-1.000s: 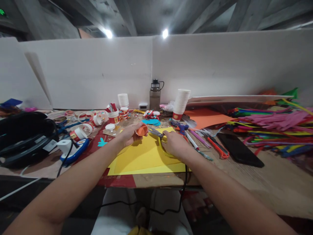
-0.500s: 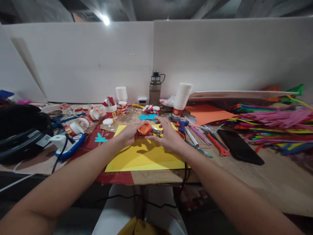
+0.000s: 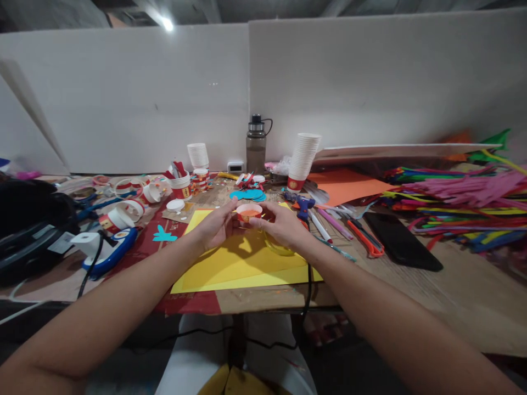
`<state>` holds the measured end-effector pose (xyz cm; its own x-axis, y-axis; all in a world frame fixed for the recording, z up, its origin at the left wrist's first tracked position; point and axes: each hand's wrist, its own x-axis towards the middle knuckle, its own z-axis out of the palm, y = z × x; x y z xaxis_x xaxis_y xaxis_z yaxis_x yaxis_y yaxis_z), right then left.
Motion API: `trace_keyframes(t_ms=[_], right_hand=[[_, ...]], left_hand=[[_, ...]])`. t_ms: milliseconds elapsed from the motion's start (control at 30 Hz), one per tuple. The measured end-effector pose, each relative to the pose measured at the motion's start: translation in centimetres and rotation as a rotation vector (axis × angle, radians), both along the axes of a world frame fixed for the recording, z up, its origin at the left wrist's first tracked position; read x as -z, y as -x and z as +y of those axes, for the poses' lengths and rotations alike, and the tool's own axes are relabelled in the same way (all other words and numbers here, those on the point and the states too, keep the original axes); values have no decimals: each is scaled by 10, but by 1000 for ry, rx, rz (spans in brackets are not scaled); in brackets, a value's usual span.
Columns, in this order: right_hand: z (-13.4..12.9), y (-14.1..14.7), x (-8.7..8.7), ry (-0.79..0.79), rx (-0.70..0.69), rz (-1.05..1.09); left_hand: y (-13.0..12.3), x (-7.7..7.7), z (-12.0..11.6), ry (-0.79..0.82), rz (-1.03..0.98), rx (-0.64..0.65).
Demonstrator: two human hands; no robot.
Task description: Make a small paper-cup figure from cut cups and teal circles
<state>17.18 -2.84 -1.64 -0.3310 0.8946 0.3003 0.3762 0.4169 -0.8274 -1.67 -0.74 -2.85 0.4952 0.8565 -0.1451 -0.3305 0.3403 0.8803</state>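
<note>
A short, cut-down paper cup (image 3: 249, 213), white at the rim with red on its side and orange inside, is held over yellow paper sheets (image 3: 230, 271). My left hand (image 3: 218, 224) grips its left side, thumb uppermost. On the opposite side my right hand (image 3: 284, 224) closes its fingers around the cup. Under the right palm a yellow curved edge (image 3: 280, 249) shows; I cannot make out what it belongs to. Just behind the hands lie blue paper cutouts (image 3: 249, 195). A blue hand-shaped cutout (image 3: 163, 234) rests to the left.
Stacked paper cups (image 3: 303, 159) and a water bottle (image 3: 256, 145) stand at the back. To the right are a blue glue gun (image 3: 304, 207), pens, an orange-handled tool (image 3: 366, 241), a phone (image 3: 403, 241) and pipe cleaners (image 3: 461, 192). A power strip (image 3: 111, 253) sits left.
The cup has turned from showing its orange inside to showing more of its side. My right fingers have come in against it. A metal blade seen by that hand is now hidden.
</note>
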Motion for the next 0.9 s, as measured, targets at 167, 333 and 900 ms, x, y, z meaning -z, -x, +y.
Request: trace_keyframes(t_ms=[167,333,900], right_hand=[[5,-3,2,76,-28,111],[5,-1,4,108,-15,174],[-1,-11,0,-256,230,-270]], left_hand=[[1,-3,-1,-27,-83,51],[-1,-1,-7,-119,-120,38],[4,-6,1,-364,-87,-179]])
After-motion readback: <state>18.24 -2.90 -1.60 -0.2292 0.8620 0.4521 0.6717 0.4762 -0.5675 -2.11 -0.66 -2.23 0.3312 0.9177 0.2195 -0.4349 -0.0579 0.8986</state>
